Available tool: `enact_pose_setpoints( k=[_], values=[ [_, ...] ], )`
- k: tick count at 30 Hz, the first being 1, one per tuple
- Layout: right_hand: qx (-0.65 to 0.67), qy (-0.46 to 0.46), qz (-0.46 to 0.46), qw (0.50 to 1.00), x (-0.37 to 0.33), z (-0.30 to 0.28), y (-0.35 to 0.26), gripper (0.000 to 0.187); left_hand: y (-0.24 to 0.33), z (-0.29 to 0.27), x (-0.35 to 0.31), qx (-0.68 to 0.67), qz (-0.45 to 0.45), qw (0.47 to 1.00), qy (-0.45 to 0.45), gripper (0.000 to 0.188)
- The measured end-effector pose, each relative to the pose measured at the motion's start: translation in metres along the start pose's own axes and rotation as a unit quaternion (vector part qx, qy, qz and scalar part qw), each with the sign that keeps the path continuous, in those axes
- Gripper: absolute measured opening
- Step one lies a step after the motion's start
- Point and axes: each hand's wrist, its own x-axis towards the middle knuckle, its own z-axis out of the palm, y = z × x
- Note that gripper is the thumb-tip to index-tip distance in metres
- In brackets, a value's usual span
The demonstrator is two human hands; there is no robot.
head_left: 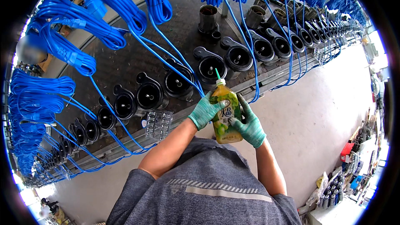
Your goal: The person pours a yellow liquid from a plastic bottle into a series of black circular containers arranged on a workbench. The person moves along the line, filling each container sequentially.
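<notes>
Between my two hands is a clear plastic drink bottle (222,132) with a grape-coloured label, a white cap and a thin green nozzle (217,74) on top. My left hand (204,111), in a green knitted glove, is closed around the bottle's left side. Gloved the same way, my right hand (251,129) grips its right side with the fingers wrapped partly behind. The bottle stands nearly upright in the view, and its nozzle overlaps a round black motor housing (211,67) with a metal shaft in the middle. Whether the tip touches the housing I cannot tell.
A long row of similar black housings (151,93) lines the bench edge. Blue cable coils (156,0) hang above, their leads running down to them. A blister pack of small metal parts (158,125) lies at the edge. Metal cylinders (207,18) stand farther back; a red box (346,152) is at right.
</notes>
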Motion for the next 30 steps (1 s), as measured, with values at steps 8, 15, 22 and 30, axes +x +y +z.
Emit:
enact_pose_setpoints(
  k=[8,15,22,30],
  values=[
    [0.000,0.021,-0.044,0.999,0.007,-0.059,0.001,0.087,0.001,0.045,0.049,0.025,-0.025,0.998,-0.042,0.054],
    [-0.014,0.029,0.008,0.999,0.023,-0.089,-0.010,0.087,-0.008,0.068,0.073,-0.013,-0.026,0.999,-0.041,0.043],
    [0.017,-0.007,0.016,1.000,0.031,-0.107,-0.017,0.087,-0.008,0.080,0.076,-0.037,-0.026,0.999,-0.017,0.042],
    [0.065,-0.038,-0.021,0.997,0.036,-0.134,0.006,0.090,-0.013,0.098,0.085,0.006,-0.001,1.000,0.008,0.048]
  ],
)
